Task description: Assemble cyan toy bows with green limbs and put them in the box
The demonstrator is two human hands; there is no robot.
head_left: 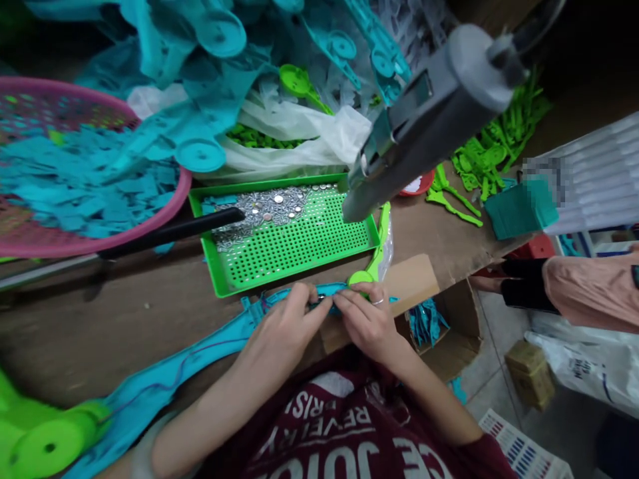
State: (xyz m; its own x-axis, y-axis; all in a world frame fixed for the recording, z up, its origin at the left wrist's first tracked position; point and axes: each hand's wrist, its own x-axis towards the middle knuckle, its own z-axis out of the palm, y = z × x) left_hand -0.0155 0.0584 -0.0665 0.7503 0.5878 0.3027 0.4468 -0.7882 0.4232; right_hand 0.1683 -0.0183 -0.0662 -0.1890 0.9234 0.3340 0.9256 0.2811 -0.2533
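Note:
A long turquoise plastic housing (200, 349) lies along the near edge of the table, with a thin purple wire running inside it. My left hand (287, 326) is closed on its right part, thumb and fingertips pressed inward. Close beside it, my right hand (367, 319), with a ring on one finger, pinches the same housing. Between the fingertips shows a small shiny metal bit (322, 299), too small to name. A lime-green plastic part (369, 269) sits just behind my right hand. At the lower left, a bulky lime-green piece (47, 439) adjoins the housing's end.
Behind my hands is a green perforated tray (294, 266) with screws and metal discs. A grey hanging tool (424, 113) slants above it. At left stands a pink basket (164, 223) of turquoise pieces. A cardboard box (462, 332) stands lower right; a person (589, 289) is beyond.

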